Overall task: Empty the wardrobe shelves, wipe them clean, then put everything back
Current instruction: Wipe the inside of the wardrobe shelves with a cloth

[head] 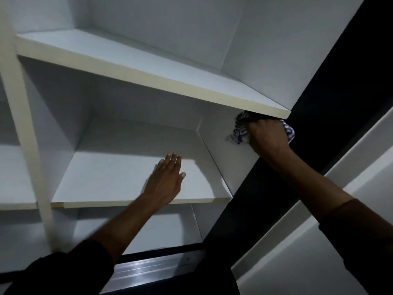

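Inside of a white wardrobe, shelves bare. Right hand [268, 135] bunched around a blue-and-white patterned cloth [240, 133], pressing it against the right side wall [221, 154] just under the upper shelf [148, 67]. Left hand [167, 179] flat, fingers straight and together, resting on the middle shelf [106, 177] as a brace. Probably mid-wipe; best done with firm, overlapping strokes downward from the top corner, reaching the back edge before the shelf board itself.

Dark long sleeves [70, 265] pushed up both forearms; hands bare, no rings.
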Demonstrator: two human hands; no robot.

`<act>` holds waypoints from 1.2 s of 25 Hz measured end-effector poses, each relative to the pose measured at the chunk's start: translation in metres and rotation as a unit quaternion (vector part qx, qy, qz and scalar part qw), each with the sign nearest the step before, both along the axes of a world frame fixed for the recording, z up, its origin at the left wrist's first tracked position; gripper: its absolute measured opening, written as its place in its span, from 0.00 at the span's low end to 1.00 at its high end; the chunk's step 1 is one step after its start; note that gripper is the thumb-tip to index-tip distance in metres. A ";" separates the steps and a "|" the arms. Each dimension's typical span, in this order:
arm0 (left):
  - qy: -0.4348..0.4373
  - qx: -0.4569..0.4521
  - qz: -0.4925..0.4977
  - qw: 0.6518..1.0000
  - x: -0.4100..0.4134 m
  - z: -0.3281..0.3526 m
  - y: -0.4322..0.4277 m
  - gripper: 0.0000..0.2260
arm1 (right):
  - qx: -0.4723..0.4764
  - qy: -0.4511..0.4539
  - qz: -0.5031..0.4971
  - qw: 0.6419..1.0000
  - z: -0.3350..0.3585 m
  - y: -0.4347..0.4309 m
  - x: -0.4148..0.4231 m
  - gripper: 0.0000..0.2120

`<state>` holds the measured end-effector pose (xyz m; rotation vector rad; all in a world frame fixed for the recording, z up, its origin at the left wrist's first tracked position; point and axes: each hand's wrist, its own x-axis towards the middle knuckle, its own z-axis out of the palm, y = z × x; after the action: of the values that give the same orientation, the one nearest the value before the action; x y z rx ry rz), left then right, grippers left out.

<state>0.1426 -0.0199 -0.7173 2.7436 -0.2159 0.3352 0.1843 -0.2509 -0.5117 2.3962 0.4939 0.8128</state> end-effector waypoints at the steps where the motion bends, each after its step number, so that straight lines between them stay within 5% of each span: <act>1: 0.016 0.038 0.000 0.999 0.012 -0.008 -0.002 0.27 | -0.039 -0.012 -0.027 0.999 -0.014 -0.006 0.005 0.17; 4: 0.062 0.087 0.006 0.994 0.030 -0.022 -0.003 0.28 | -0.118 0.063 -0.059 0.989 -0.091 -0.014 0.007 0.35; 8: 0.056 0.090 0.011 0.994 0.033 -0.025 0.000 0.29 | -0.161 0.139 -0.057 0.975 -0.163 -0.008 -0.005 0.30; 15: 0.054 0.082 0.004 0.995 0.034 -0.025 0.000 0.28 | -0.069 -0.064 -0.075 0.993 -0.034 -0.005 0.039 0.22; 22: 0.019 0.093 0.014 0.995 0.032 -0.027 -0.003 0.29 | -0.173 0.139 -0.065 0.973 -0.160 0.000 0.020 0.29; 27: 0.012 0.099 0.021 0.995 0.032 -0.029 -0.005 0.29 | -0.022 -0.042 -0.021 0.999 -0.066 -0.006 0.067 0.24; 30: 0.022 0.116 0.016 0.993 0.036 -0.023 -0.002 0.29 | -0.051 -0.019 -0.025 0.998 -0.080 -0.003 0.066 0.26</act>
<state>0.1781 -0.0219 -0.7401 2.9832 -0.2109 0.2718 0.2505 -0.2534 -0.5914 2.2861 0.4480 0.7910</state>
